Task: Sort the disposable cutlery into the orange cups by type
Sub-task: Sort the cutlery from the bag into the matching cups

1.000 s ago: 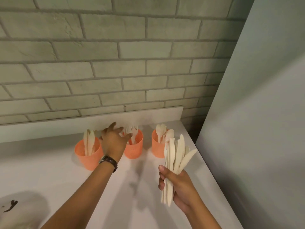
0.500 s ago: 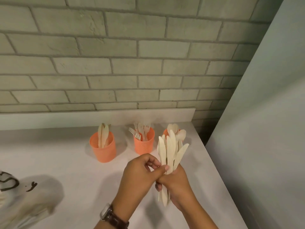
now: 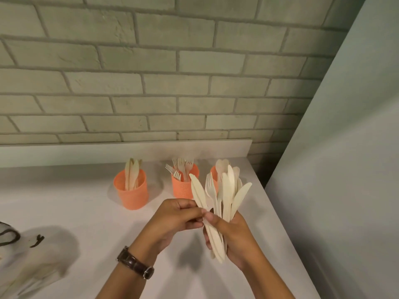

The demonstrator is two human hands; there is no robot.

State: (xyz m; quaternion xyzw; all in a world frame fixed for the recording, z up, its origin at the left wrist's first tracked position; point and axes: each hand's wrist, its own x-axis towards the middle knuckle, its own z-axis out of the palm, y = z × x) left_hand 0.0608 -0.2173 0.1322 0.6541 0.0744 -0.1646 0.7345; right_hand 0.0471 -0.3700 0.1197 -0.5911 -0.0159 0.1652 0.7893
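R-hand (image 3: 237, 238) grips cutlery (image 3: 229, 190); L-hand (image 3: 177, 219) pinches 1 knife (image 3: 197, 190).

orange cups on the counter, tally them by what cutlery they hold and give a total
Knife cup: 1
Fork cup: 1
Spoon cup: 1, partly behind the cutlery bundle in the right hand
Total: 3 cups

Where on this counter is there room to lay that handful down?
Bare counter lies left of the knife cup and in front of it, toward the left hand. Crowded: fork cup and spoon cup stand close together.
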